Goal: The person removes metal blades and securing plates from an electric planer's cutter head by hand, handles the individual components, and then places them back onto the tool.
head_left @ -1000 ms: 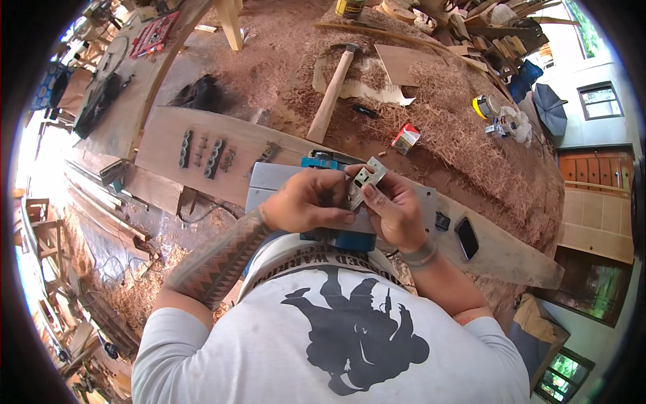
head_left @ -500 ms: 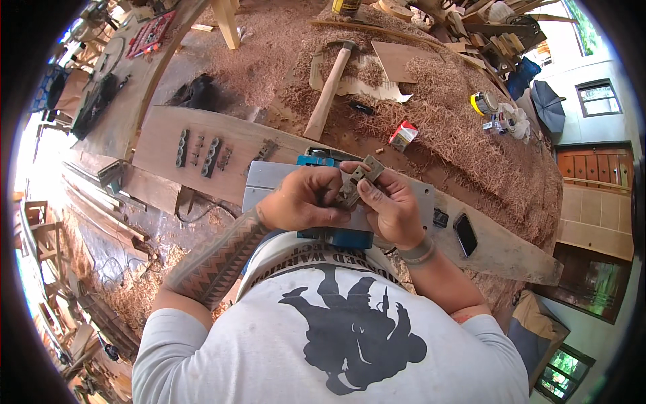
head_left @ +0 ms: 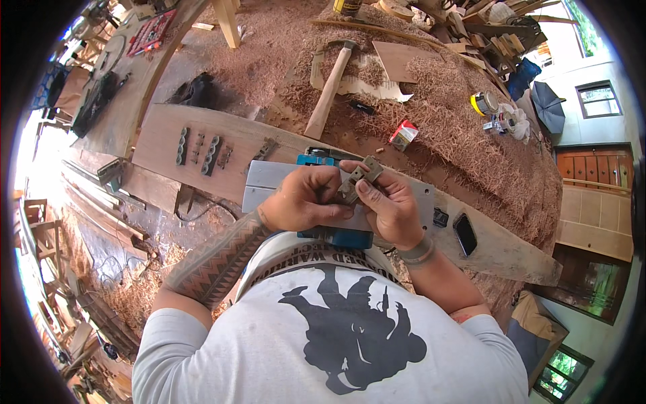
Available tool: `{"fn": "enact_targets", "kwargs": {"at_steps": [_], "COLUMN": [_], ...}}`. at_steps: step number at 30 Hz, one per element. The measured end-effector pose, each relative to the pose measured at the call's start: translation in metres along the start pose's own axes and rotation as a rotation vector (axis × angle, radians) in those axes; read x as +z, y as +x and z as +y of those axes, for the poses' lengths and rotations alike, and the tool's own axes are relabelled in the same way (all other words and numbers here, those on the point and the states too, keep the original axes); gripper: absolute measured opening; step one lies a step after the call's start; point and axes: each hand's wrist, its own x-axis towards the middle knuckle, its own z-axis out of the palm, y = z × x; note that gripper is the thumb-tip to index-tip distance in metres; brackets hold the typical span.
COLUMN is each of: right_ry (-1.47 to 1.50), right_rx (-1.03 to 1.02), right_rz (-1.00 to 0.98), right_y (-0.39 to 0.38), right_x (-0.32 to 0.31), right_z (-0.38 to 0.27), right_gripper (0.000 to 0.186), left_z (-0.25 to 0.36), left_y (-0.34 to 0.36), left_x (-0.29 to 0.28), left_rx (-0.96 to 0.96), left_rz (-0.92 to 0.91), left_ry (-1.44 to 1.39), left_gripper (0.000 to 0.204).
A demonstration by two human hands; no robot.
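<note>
The plate (head_left: 369,168) is a small, dull grey-brown piece of metal with dark openings cut through it, held near the middle of the frame, slanting from lower left to upper right. The right hand (head_left: 396,210) pinches it, thumb laid across its face and fingers behind. The left hand (head_left: 304,196) is curled at its lower-left end, thumb below; whether it grips the plate cannot be told. Beneath both hands lies a planer (head_left: 266,180), with a flat grey bed and blue body, upon a long plank (head_left: 160,138) that runs from the left down to the lower right. On its left stretch sit dark metal parts (head_left: 210,156) in a loose row; on its right stretch, a phone (head_left: 465,235) lies near a small black item (head_left: 440,217). Above the plank, a hammer (head_left: 329,94) points its head toward the top of the frame, and a red-and-white box (head_left: 404,135) rests among curled shavings (head_left: 464,151). A bench (head_left: 149,75) bearing a red case (head_left: 152,34) fills the upper left; a pale wall with a window (head_left: 601,99) and brown door (head_left: 595,173) bends along the right rim.
</note>
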Motion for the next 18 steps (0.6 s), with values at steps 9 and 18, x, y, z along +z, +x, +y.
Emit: {"fn": "enact_targets", "kwargs": {"at_steps": [9,18], "right_ry": [0.006,0.004], "right_rx": [0.012,0.028], "right_rz": [0.007,0.015], "right_y": [0.0001,-0.0005], "right_x": [-0.0008,0.0007], "right_z": [0.0004,-0.0003], "right_gripper": [0.032,0.033], "left_z": [-0.0012,-0.0037], "left_y": [0.0019,-0.0004], "left_x": [0.0008,-0.0050], "left_rx": [0.098,0.064], "left_rz": [-0.005,-0.050], "left_ry": [0.017,0.034], "left_gripper": [0.048,0.047]}}
